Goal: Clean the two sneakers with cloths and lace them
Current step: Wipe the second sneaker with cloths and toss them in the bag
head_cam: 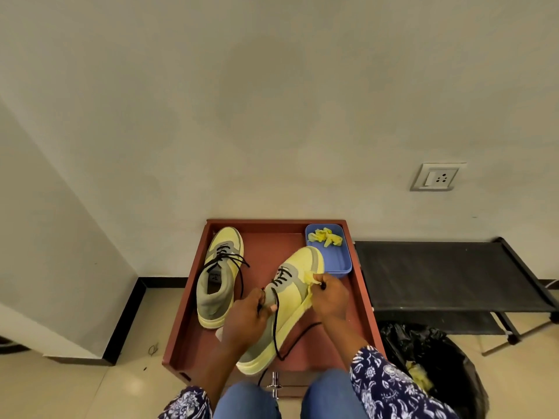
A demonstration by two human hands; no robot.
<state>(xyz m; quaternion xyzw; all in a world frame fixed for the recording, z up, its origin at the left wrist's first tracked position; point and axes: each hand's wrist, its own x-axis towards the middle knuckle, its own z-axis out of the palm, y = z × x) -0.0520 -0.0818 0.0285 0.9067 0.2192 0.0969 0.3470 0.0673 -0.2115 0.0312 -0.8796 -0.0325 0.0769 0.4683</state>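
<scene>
While the near sneaker is only part laced, the record for this moment reads as follows.

Surface: red-brown tray-like surface (360, 297) with a raised rim, pushed against the wall at 12 o'clock.

Near sneaker: yellow and grey sneaker (298, 297), tilted, toe toward 1 o'clock, heel toward 7 o'clock at the surface's front edge; black lace (276, 334) crossed through the lower eyelets, loose ends trailing toward 6 o'clock.

Far sneaker: second sneaker (219, 276) flat on the surface at 10 o'clock, apart from the first, lace threaded, ends loose.

Left hand: left hand (246, 320) curled at the tongue, pinching one lace strand.

Right hand: right hand (331, 294) at 3 o'clock of the shoe, fingers closed on the other lace tip and a fold of yellow cloth (308, 281) lying against the shoe's side.

Tub: blue tub (341, 261) at 1 o'clock, just behind the toe, with crumpled yellow cloths (325, 237) inside.

Handling, judged: sneaker looks light, upper soft and yielding, sole stiffer; best steadied at tongue or heel collar. Lace limp and thin; take it at the hard tip to thread an eyelet.

Step, judged: lacing of the near sneaker underway, upper eyelets not yet filled.

Other: black rack (438, 273) at 3 o'clock; bin with black liner (423, 358) at 5 o'clock.
</scene>
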